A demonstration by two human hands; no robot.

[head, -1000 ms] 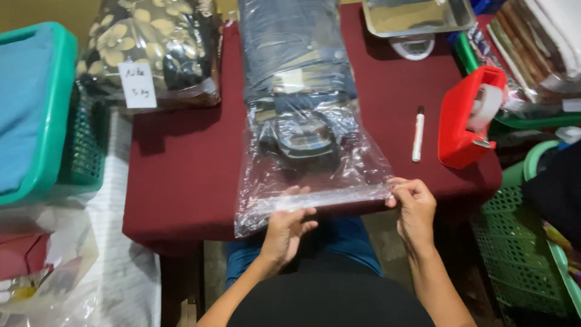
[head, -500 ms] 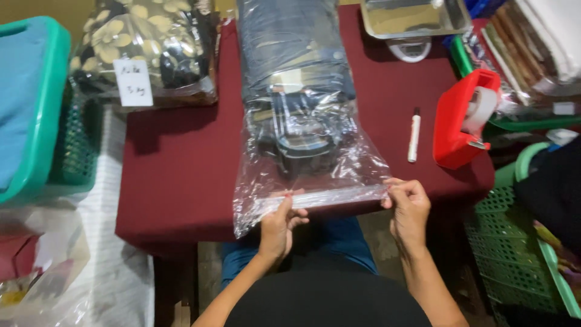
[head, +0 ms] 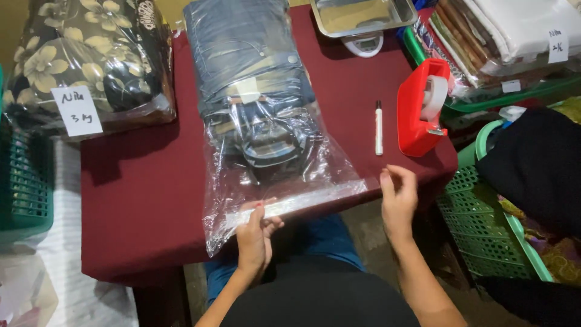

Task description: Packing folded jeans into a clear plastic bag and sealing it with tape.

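Observation:
A clear plastic bag [head: 284, 163] lies on the dark red table [head: 139, 200], with folded blue jeans [head: 245, 66] inside it. The bag's open end hangs over the near table edge. My left hand [head: 254, 239] pinches that open edge near its middle, thumb on top. My right hand [head: 398, 197] is at the bag's right corner, fingers curled and touching or just off the plastic; whether it grips is unclear.
A red tape dispenser [head: 423, 109] and a white marker [head: 379, 127] lie right of the bag. A scale with a metal tray [head: 363, 21] stands behind. A bagged floral cloth with a paper label [head: 91, 66] sits left. Green baskets [head: 490, 212] flank the table.
My right hand has shifted slightly off the bag's right corner. My left hand has slid along the open edge and still pinches it.

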